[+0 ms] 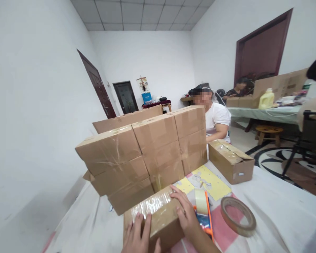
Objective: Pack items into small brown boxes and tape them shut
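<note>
A cardboard box point(158, 217) with shiny clear tape along its top lies in front of me on the table. My left hand point(139, 233) rests on its near left part, fingers spread over the top. At its right end, my right hand point(184, 212) lies with fingers over the top edge and side. Just right of that hand is an orange and blue tape dispenser point(206, 216) with a roll of pale tape. Farther right lies a large roll of tape point(238, 216). Directly behind the box stands a stack of taped cardboard boxes point(158, 151).
Another closed box point(231, 160) sits at the table's right edge. Behind the stack is a person in a white shirt point(218, 117). A second table point(263, 114) with a yellow jug point(267, 99) stands at the right, near a wooden stool point(269, 130) and a chair point(312, 131).
</note>
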{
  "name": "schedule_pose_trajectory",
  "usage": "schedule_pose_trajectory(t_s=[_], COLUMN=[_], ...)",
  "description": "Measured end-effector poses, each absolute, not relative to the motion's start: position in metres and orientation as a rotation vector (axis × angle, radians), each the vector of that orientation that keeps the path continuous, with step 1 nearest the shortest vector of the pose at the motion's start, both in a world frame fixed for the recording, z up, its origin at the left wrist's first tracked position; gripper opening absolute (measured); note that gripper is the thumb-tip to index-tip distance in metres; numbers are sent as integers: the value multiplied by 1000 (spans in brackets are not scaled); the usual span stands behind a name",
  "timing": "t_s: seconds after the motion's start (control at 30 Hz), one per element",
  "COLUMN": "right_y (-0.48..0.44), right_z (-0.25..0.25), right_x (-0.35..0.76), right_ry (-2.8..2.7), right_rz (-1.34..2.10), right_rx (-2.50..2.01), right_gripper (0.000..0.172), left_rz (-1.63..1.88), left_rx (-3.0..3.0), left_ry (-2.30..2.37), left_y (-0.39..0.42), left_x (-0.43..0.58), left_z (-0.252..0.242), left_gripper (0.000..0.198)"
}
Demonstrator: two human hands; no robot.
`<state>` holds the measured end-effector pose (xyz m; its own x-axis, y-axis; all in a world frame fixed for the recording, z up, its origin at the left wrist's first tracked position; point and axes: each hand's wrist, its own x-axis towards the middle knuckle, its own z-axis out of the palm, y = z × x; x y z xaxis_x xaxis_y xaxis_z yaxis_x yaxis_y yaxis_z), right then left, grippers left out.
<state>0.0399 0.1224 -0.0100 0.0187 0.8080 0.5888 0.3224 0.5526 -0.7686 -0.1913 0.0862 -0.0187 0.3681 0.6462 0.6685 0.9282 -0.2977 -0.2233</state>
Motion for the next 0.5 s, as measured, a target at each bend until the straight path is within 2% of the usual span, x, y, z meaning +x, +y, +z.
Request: schedule_pose_trajectory(t_s=[0.23,0.5], right_y=[127,126], right_z=[-17,-10], right_x=[41,39], right_ry=[-1581,-1559], right_rz=[423,341], right_rx=[-967,-955], right_gripper=[32,34], left_rz=[-771,-703], left_rx=[-2036,-2064], left_ry=[-1424,-1307], left_y=[73,81], left_x=[-183,-193], left_z=[0,-2], left_gripper=[47,44])
